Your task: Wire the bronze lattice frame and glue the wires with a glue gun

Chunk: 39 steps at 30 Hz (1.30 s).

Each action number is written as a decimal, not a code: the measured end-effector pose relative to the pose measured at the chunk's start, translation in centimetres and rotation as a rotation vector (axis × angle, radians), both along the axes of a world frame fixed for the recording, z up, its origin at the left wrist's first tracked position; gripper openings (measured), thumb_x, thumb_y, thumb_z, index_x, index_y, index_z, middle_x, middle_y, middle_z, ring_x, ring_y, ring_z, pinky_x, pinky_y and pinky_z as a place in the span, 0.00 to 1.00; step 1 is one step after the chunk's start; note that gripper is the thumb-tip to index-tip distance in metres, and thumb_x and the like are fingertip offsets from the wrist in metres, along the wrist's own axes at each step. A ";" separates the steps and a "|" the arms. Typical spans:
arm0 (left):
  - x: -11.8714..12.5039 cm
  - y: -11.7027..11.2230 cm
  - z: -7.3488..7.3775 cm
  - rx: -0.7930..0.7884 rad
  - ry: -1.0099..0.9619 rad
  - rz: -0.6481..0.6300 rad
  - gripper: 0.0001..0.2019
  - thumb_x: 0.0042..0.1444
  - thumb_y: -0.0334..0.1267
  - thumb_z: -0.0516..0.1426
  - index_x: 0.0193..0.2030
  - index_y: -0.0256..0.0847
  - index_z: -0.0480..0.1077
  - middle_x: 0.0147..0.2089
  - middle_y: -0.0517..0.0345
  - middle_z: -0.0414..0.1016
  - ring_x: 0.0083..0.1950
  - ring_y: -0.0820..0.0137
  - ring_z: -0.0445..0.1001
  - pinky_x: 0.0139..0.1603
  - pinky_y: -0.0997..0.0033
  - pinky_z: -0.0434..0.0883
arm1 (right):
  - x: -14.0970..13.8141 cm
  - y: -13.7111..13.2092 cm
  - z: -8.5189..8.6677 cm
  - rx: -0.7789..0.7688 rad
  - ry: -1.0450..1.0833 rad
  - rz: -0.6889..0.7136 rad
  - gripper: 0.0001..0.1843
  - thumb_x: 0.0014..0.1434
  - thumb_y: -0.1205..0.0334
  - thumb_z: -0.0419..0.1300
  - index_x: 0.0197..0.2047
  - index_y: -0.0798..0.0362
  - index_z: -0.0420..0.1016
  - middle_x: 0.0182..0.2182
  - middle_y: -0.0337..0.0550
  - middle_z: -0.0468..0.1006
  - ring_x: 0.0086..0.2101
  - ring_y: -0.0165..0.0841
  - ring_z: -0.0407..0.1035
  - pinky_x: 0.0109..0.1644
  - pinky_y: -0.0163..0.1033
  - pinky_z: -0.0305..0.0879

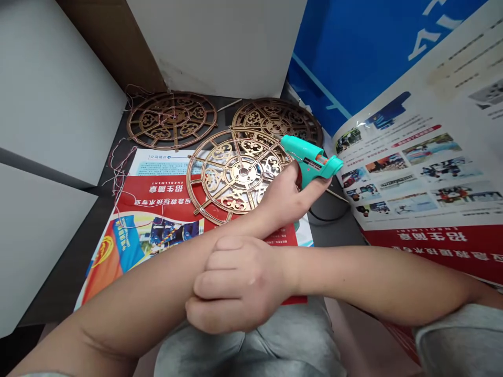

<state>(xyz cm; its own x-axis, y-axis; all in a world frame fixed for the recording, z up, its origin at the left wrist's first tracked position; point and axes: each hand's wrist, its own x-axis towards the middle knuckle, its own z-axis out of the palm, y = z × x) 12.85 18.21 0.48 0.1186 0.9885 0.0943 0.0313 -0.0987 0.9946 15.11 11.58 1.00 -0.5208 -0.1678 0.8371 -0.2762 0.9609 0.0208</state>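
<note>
A teal hot glue gun (308, 157) is in the grip of my left hand (288, 196), at the right edge of a round openwork bronze-coloured disc (240, 172). The disc has scroll patterns and lies flat on a red and white printed sheet (168, 186). My right hand (239, 285) is curled closed, knuckles up, against my left forearm. Its fingertips and whatever they may hold are hidden. Part of the disc's right side is covered by my left hand and the glue gun.
Two more openwork discs, one on the left (172, 120) and another on the right (275, 120), lie at the back. Thin wires (123, 170) trail at the left. White panels (220, 47) enclose the back and left. A printed brochure (424, 157) stands at the right.
</note>
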 end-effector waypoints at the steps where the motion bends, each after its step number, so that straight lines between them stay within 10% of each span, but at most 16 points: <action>1: 0.0 -0.1 0.1 -0.002 0.002 0.002 0.24 0.62 0.56 0.59 0.53 0.38 0.69 0.46 0.54 0.75 0.46 0.77 0.70 0.56 0.76 0.71 | -0.1 -0.1 0.0 -0.007 0.009 -0.003 0.07 0.58 0.64 0.60 0.36 0.50 0.81 0.26 0.30 0.70 0.30 0.23 0.61 0.36 0.37 0.58; 39: -0.5 0.1 -0.5 -0.011 0.151 0.025 0.29 0.60 0.64 0.58 0.52 0.39 0.71 0.43 0.55 0.76 0.37 0.80 0.68 0.42 0.80 0.66 | -1.4 0.8 -0.6 0.033 0.078 0.058 0.12 0.55 0.64 0.57 0.31 0.48 0.84 0.24 0.31 0.74 0.27 0.24 0.64 0.33 0.38 0.58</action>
